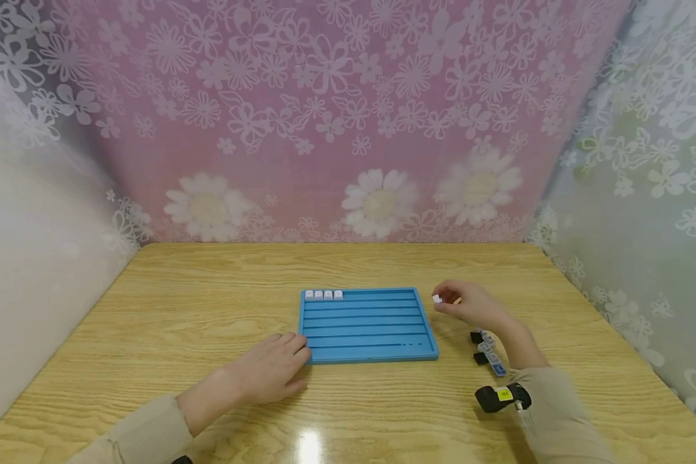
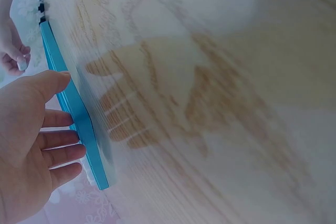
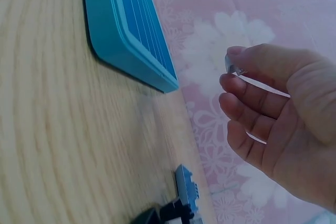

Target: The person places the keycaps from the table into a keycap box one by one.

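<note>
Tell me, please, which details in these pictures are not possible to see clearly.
- Marks on the four white tiles in the blue tray: too small, head view.
- Face of the white tile pinched by the right hand: fingers cover it, right wrist view.
- Small pieces behind the right forearm: partly hidden, head view.
- Tray top: seen edge-on beside the left hand, left wrist view.

Table: you work on a wooden table (image 1: 209, 309) with light grain.
Tray: a blue grooved tray (image 1: 367, 325) lies flat near its middle.
Small pieces: you see black and blue pieces (image 1: 486, 348) right of the tray.
Left hand: your left hand (image 1: 267, 374) rests on the wood, touching the tray's edge.
</note>
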The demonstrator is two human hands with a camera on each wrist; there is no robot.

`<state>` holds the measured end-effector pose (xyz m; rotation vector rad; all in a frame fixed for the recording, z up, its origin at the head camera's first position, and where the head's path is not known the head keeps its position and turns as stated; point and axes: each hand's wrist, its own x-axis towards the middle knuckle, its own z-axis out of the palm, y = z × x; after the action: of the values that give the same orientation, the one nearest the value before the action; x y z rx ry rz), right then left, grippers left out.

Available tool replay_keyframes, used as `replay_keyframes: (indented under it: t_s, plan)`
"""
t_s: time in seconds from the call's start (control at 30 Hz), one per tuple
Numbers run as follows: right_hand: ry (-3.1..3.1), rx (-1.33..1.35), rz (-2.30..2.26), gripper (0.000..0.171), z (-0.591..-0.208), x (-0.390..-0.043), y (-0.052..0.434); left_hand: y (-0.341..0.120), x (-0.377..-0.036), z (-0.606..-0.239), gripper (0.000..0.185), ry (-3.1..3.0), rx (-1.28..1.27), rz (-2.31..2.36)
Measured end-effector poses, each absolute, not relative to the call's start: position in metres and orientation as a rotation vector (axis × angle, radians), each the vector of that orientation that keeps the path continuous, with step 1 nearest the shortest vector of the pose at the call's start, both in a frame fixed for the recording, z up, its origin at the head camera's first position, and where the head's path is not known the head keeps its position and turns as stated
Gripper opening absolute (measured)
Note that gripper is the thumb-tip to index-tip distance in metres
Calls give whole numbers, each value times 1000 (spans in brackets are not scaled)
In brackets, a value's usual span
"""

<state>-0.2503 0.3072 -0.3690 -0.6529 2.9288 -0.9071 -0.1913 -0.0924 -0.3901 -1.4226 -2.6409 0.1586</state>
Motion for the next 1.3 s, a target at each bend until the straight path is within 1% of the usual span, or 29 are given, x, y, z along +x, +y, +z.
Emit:
replay_keyframes:
  t_s: [0.43, 0.57, 0.77, 1.0, 1.3]
  plan:
    - [2837, -733, -1004, 14, -368, -260, 271, -94, -191, -392, 30, -2616, -1432, 150]
    - [2830, -734, -1024, 17, -367, -262, 260, -94, -192, -392, 31, -2612, -1435, 158]
    - [2836, -795, -973, 32, -368, -268, 244, -93, -192, -391, 33, -2614, -1437, 159]
    - [2810, -894, -1016, 28, -369, -271, 227, -93, -193, -392, 34, -2617, -1427, 173]
    - [2730, -895, -1139, 30, -376, -275, 210, -94, -194, -392, 31, -2620, -1426, 164]
